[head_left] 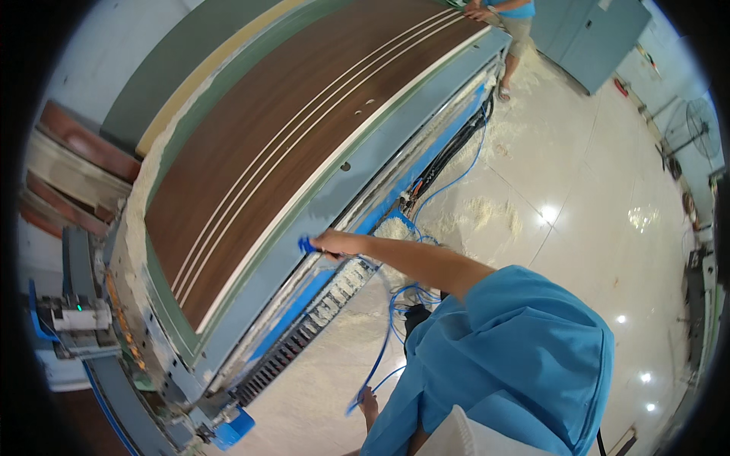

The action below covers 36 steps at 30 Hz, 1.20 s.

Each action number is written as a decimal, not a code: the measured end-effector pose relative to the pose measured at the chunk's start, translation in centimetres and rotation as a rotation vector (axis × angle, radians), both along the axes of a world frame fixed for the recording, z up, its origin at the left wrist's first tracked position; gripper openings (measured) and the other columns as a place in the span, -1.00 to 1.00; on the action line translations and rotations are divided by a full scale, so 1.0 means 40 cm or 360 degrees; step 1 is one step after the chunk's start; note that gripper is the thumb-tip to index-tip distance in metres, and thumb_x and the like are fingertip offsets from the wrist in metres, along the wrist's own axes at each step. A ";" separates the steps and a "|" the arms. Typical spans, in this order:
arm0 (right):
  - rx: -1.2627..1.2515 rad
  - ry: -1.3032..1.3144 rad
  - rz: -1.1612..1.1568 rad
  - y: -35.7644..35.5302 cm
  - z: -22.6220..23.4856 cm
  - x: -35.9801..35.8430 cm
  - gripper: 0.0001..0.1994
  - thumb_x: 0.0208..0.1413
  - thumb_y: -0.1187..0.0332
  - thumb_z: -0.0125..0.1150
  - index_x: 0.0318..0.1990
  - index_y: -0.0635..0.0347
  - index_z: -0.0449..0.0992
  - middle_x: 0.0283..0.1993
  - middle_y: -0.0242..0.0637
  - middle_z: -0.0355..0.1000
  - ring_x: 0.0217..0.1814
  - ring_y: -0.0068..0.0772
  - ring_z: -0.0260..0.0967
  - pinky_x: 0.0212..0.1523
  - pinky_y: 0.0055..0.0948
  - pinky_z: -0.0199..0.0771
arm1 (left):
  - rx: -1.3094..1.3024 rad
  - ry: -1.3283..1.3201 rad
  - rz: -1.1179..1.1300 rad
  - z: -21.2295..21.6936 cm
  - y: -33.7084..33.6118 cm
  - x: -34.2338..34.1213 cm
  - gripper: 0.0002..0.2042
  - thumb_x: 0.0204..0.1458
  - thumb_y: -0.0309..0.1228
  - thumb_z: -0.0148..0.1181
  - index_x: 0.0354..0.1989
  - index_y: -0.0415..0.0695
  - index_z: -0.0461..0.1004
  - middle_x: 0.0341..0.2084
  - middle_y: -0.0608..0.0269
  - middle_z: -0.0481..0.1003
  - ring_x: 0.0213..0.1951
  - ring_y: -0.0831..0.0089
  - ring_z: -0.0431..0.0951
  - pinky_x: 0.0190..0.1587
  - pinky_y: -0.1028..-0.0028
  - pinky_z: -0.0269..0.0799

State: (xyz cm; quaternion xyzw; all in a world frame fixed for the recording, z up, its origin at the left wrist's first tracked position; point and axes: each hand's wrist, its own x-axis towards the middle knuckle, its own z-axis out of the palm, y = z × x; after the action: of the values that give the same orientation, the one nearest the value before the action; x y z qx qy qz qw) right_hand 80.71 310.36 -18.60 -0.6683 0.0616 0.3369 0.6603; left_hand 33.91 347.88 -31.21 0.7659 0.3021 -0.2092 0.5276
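Blue sleeve (525, 334), outstretched right hand (328, 243) gripping nozzle (306, 245)

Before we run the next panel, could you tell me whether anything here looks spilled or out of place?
Yes: pale sawdust lies heaped on the shiny floor beside the machine bed, and loose blue hose trails through it. The brown panel itself lies flat and looks undamaged.

Bright overhead glare on floor (578, 228); fisheye-bent edges

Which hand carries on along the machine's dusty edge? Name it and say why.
Right, probably. The right hand reaches the machine's edge, grip shut on the small blue tool beside the sawdust; the left hand is out of view.
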 end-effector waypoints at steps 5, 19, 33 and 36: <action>0.0075 -0.0109 -0.0605 -0.306 -0.035 -0.072 -0.47 0.42 -0.12 0.09 -0.09 0.29 0.59 -0.63 -0.27 0.40 -0.66 -0.41 0.36 -0.64 -0.27 0.31 | 0.0158 -0.0171 -0.0012 0.053 -0.101 0.264 -0.64 0.32 -0.15 0.07 -0.16 -0.21 0.62 -0.37 0.19 0.58 -0.36 0.39 0.55 -0.29 0.36 0.45; -0.0311 -0.0261 -0.0765 -1.662 -0.019 -0.301 -0.48 0.45 -0.13 -0.02 -0.17 0.20 0.58 -0.65 -0.36 0.41 -0.68 -0.45 0.37 -0.62 -0.36 0.34 | 0.0670 -0.0822 -0.1497 0.123 -1.028 0.727 -0.73 0.33 -0.26 0.14 -0.27 -0.22 0.58 -0.47 -0.04 0.57 -0.39 -0.04 0.58 -0.28 0.17 0.46; -0.0233 0.0714 -0.1440 -2.272 -0.246 -1.206 -0.61 0.33 0.01 0.24 -0.32 0.19 0.48 -0.54 -0.27 0.51 -0.65 -0.40 0.49 -0.67 -0.44 0.39 | 0.0184 -0.0448 -0.2981 0.104 -2.089 0.890 -0.79 0.06 -0.31 0.37 -0.16 -0.08 0.66 -0.06 0.10 0.62 0.06 0.05 0.57 0.12 0.15 0.47; -0.0339 0.0627 -0.1733 -2.493 -0.191 -1.171 -0.55 0.38 -0.08 0.15 -0.17 0.20 0.49 -0.53 -0.24 0.51 -0.62 -0.41 0.52 -0.66 -0.46 0.42 | -0.0076 -0.0145 -0.2919 0.039 -2.315 0.800 -0.83 0.07 -0.37 0.30 -0.20 -0.14 0.65 -0.12 0.08 0.63 0.05 0.07 0.59 0.11 0.16 0.47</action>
State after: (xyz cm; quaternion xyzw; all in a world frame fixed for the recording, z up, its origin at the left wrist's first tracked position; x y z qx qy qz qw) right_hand 33.86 210.64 -26.25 -0.5279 0.5511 0.0592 0.6436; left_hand 65.89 255.28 -29.64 0.7018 -0.4496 -0.5216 0.1821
